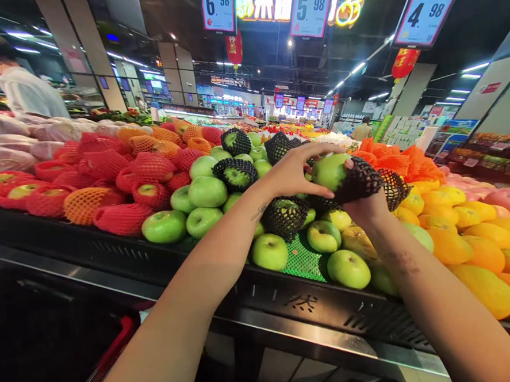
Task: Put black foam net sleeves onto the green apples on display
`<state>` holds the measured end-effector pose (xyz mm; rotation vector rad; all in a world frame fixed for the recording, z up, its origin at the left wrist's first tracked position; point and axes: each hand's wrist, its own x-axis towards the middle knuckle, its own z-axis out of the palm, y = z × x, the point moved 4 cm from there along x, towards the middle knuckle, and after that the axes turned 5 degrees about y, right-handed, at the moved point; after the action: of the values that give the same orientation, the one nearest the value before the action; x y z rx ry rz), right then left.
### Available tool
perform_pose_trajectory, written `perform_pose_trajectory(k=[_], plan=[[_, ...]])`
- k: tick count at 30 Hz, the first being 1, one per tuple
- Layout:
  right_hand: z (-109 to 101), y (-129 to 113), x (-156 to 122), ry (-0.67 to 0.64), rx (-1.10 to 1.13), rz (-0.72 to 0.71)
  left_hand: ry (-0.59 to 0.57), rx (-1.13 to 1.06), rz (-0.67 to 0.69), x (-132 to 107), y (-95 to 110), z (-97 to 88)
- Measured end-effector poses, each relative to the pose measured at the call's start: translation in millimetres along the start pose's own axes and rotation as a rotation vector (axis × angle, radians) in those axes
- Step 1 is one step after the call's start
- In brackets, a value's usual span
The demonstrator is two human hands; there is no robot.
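Observation:
Above the fruit display, my left hand (294, 168) is closed round a green apple (328, 174), fingers over its top and thumb below. A black foam net sleeve (358, 180) covers the apple's right side. My right hand (368, 206) grips the sleeved side from below; most of its fingers are hidden by the net and the apple. Under my hands lie loose green apples (269, 252) and another apple in a black net (285, 218). Part of the green mesh liner (303, 260) shows between the apples in front.
Red-netted apples (107, 168) fill the left side, and oranges (470, 258) the right. The black crate edge (305, 297) runs along the front. A red-rimmed dark container (121, 337) stands lower left. A person (30, 92) is at far left. Price signs (312, 7) hang overhead.

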<state>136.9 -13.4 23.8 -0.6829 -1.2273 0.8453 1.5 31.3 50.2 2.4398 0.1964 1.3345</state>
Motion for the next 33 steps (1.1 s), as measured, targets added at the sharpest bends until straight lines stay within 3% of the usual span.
perform_pose_trajectory(k=[6, 10, 15, 19, 28, 33], plan=[[-5, 10, 3, 0.005, -0.005, 0.082, -0.124, 0.022, 0.036, -1, 3, 7.2], [-2, 11, 0, 0.091, -0.007, 0.079, -0.104, 0.031, 0.033, -1, 3, 12.5], [2, 18, -2, -0.043, -0.043, 0.161, -0.097, 0.137, -0.169, -3, -8, 13.6], [-5, 22, 1, -0.068, -0.074, 0.162, -0.113, 0.127, -0.288, -4, -13, 10.0], [-6, -3, -2, -0.03, -0.065, 0.203, 0.145, -0.088, -0.467, 0, -25, 10.8], [-12, -23, -2, -0.049, -0.092, 0.179, 0.459, -0.223, -0.682, -5, -37, 0.8]])
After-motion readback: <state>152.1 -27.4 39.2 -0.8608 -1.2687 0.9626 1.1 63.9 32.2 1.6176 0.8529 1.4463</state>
